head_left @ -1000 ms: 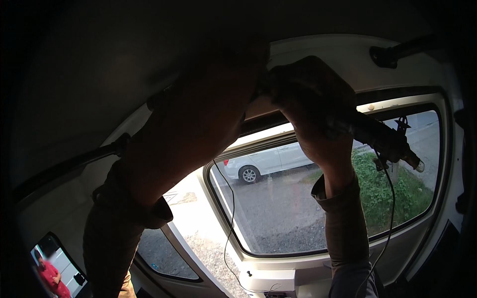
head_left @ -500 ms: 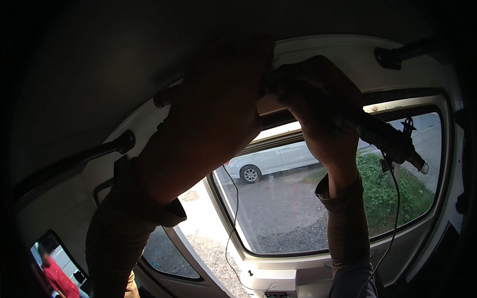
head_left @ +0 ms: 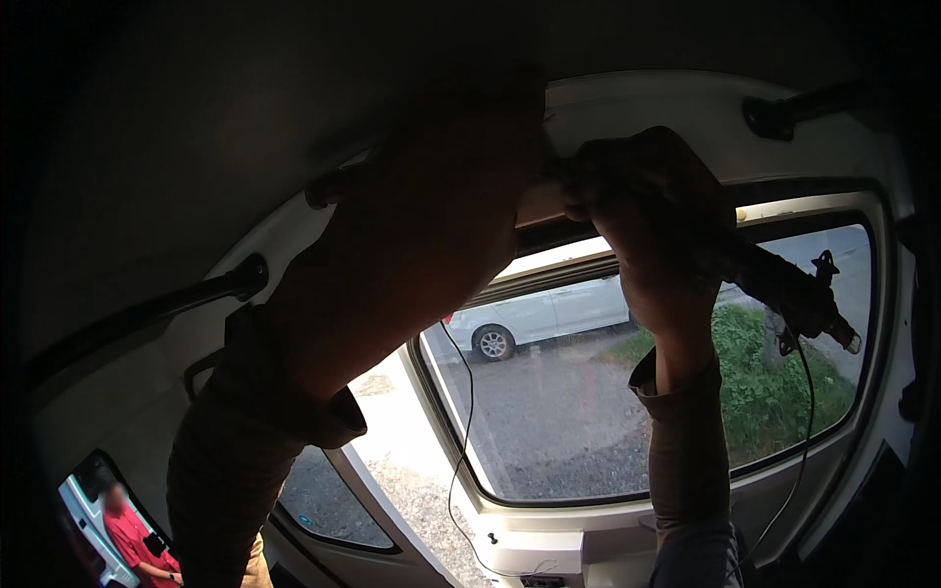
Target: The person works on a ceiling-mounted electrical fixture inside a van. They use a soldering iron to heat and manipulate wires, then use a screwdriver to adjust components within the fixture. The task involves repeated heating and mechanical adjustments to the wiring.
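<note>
Both my arms are raised inside a vehicle, close to the dark ceiling. My right hand (head_left: 659, 211) is closed around a dark, thick, taped-looking bundle (head_left: 784, 289), which sticks out to the lower right. Clip-like pieces jut from the bundle's sides, and its end is pale and clear-looking. From near that end a thin dark wire (head_left: 810, 412) hangs down. To the left, my left hand (head_left: 461, 167) reaches up beside the right one. Deep shadow hides its fingers and anything they may hold.
Black grab handles (head_left: 240, 284) line the roof edge, with another (head_left: 774, 116) at the upper right. Ahead is a window (head_left: 559, 421), with a white car (head_left: 549, 318) outside. Another thin wire (head_left: 467, 392) dangles beside an open gap. A person in red (head_left: 132, 534) is outside, lower left.
My right hand has shifted slightly right and down, carrying the dark bundle and its hanging wire with it. My left hand stays almost in place. The person outside has moved slightly right.
</note>
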Demonstrator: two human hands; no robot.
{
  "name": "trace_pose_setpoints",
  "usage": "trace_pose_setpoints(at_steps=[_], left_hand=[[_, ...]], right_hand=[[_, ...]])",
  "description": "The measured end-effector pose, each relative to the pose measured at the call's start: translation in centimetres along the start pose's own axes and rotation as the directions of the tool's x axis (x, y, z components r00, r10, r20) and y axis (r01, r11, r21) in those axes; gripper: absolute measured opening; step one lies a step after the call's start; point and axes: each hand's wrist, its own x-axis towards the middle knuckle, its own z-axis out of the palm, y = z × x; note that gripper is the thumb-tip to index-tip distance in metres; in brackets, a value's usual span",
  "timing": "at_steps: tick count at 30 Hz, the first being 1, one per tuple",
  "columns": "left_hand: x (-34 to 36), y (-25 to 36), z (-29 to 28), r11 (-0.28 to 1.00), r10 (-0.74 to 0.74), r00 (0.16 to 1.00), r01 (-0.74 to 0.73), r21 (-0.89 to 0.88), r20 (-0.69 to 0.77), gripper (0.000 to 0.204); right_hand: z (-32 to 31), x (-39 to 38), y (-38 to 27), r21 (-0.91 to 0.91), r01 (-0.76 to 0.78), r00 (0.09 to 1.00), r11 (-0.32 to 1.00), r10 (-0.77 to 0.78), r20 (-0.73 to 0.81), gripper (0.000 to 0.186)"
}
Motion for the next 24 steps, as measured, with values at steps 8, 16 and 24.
trace_pose_setpoints(at_steps=[8, 16, 24], left_hand=[[-0.4, 0.9, -0.6, 0.999, -0.018, 1.000, 0.018, -0.044, -0.004, 0.033], [1.1, 1.4, -2.2, 0.956, -0.236, 0.944, 0.269, -0.120, 0.230, 0.025], [0.5, 0.8, -1.3, 0.982, -0.155, 0.979, 0.168, -0.091, 0.131, 0.023]], right_hand=[[-0.1, -0.5, -0.4, 0.039, -0.010, 1.000, 0.999, 0.010, -0.001, 0.009], [0.2, -0.1, 0.2, -0.179, -0.001, 0.994, 0.984, 0.020, 0.105, 0.017], [0.0, -0.8, -0.2, -0.123, -0.106, 0.991, 0.987, 0.115, 0.070, 0.019]])
